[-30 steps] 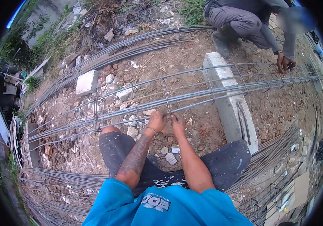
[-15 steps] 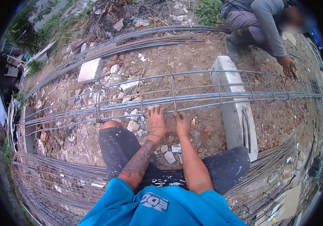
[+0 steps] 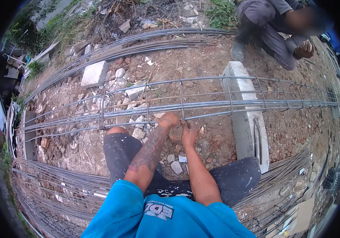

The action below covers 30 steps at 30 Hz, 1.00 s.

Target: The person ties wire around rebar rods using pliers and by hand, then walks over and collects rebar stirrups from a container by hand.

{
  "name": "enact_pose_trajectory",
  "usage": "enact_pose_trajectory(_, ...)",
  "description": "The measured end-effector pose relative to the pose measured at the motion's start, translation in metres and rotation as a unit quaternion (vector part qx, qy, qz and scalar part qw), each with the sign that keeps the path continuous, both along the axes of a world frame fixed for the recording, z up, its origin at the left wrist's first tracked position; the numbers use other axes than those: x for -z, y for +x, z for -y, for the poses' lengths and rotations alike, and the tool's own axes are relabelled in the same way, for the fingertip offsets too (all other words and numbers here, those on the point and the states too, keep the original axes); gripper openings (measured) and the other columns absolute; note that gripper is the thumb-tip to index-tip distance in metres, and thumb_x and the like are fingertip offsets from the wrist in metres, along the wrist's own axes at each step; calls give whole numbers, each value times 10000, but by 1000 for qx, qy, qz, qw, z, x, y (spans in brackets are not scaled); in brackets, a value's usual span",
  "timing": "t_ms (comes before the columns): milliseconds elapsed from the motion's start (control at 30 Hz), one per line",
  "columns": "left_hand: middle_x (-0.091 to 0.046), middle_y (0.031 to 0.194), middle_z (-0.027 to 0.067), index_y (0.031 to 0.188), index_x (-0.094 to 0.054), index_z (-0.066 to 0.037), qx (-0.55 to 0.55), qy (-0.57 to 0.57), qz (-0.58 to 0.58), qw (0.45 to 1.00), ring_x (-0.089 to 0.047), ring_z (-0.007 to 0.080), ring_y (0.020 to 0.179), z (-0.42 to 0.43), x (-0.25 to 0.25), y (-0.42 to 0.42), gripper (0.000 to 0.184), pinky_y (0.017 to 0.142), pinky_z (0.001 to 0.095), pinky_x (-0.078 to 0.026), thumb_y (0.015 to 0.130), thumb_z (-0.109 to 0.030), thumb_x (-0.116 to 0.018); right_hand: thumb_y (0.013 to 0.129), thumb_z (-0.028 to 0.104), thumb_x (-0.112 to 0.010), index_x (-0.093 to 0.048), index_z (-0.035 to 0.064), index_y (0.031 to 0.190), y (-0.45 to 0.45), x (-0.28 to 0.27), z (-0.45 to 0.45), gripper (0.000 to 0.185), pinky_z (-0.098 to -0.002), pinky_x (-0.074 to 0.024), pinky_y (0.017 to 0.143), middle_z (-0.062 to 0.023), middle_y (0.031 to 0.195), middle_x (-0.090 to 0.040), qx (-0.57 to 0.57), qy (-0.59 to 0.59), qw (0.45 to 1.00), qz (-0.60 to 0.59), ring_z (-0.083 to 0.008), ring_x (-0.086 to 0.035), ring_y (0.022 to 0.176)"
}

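A long rebar cage (image 3: 205,105) with square stirrups lies across in front of my knees. At its near lower bar, my left hand (image 3: 170,119) is closed, with the wrist bent and the fingers mostly hidden. Just right of it, my right hand (image 3: 190,133) pinches beside the foot of a stirrup (image 3: 181,97), where that stirrup meets the near bar (image 3: 213,115). Whatever either hand holds is too small or hidden to make out.
A concrete post (image 3: 244,139) supports the cage on the right, and another block (image 3: 29,135) on the left. Loose rebar (image 3: 138,38) lies beyond, with more bars (image 3: 55,178) behind me. A co-worker (image 3: 265,31) squats at upper right. Rubble covers the ground.
My left hand has turned from fingers laid over the bar to a closed, bent position. My right hand stays near the stirrup. The co-worker's hand has lifted off the cage.
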<state>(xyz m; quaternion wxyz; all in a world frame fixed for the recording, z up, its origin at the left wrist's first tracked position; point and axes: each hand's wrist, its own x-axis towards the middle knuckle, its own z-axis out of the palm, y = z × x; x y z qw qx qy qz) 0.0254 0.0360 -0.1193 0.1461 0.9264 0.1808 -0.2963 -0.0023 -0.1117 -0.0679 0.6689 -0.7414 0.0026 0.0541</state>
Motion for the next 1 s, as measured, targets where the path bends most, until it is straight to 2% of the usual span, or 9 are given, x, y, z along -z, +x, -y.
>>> enact_pose_trajectory(33,-610,1070,199,990,-669,-113,0,0,0,1000,-562,339,1053,1,5,1,306,952,490,-371,859,-268,-440,791,103,-629,-640,-34,867,0,-2,1,157,-290,-460,665,-110,764,-656,0,0,1000,0,-152,-599,696)
enact_pose_trajectory(100,-557,1196,169,1078,-627,-53,-148,-51,25,987,-513,349,1132,3,12,3,433,1010,614,-175,789,-360,-526,794,118,-631,-639,-28,869,-1,-7,3,164,-289,-459,675,-109,771,-653,-12,-7,1000,-11,-146,-600,714)
enact_pose_trajectory(200,-635,1049,153,979,-679,-90,-278,-56,108,953,-581,332,1022,43,-114,-14,366,967,574,-239,760,-371,-596,798,153,-636,-638,-27,869,0,-8,3,193,-298,-449,650,-110,741,-643,-10,34,999,-13,-151,-583,681)
enact_pose_trajectory(333,-680,775,102,820,-718,-113,-294,-85,278,910,-634,280,825,46,-103,-30,233,887,439,-309,734,-319,-652,793,158,-640,-647,-7,885,0,-17,11,189,-314,-444,657,-129,752,-641,-33,-14,999,0,-195,-594,693)
enact_pose_trajectory(467,-673,776,124,819,-718,-111,-313,-94,289,900,-632,290,810,46,-97,-26,234,859,414,-360,731,-317,-650,813,200,-617,-636,-10,873,-2,-13,9,219,-331,-428,648,-150,741,-611,-49,-35,998,32,-234,-572,680)
enact_pose_trajectory(533,-666,725,137,842,-701,-49,-260,-92,312,909,-652,272,688,45,-93,-21,267,656,354,-484,725,-288,-679,824,220,-607,-628,-11,859,-4,-5,6,234,-335,-420,639,-160,726,-593,-35,-40,997,61,-239,-560,666)
enact_pose_trajectory(633,-656,709,156,835,-696,-36,-234,-68,366,898,-647,291,654,49,-90,-23,244,595,356,-494,727,-254,-669,833,203,-589,-623,-15,849,-2,2,1,220,-362,-419,641,-170,729,-585,-6,-31,996,88,-293,-558,667)
enact_pose_trajectory(667,-651,757,168,810,-706,-87,-257,-84,362,892,-625,340,757,49,-83,-23,232,700,422,-480,720,-289,-637,836,179,-577,-621,-15,845,-3,4,1,199,-372,-420,644,-176,736,-586,-6,-47,993,105,-311,-561,680)
enact_pose_trajectory(1000,-650,728,184,826,-693,-17,-165,-65,342,923,-647,305,676,32,-91,-21,270,639,366,-502,704,-258,-684,831,103,-541,-611,2,861,-5,-8,5,127,-415,-427,641,-209,759,-579,-22,-145,981,128,-380,-564,723)
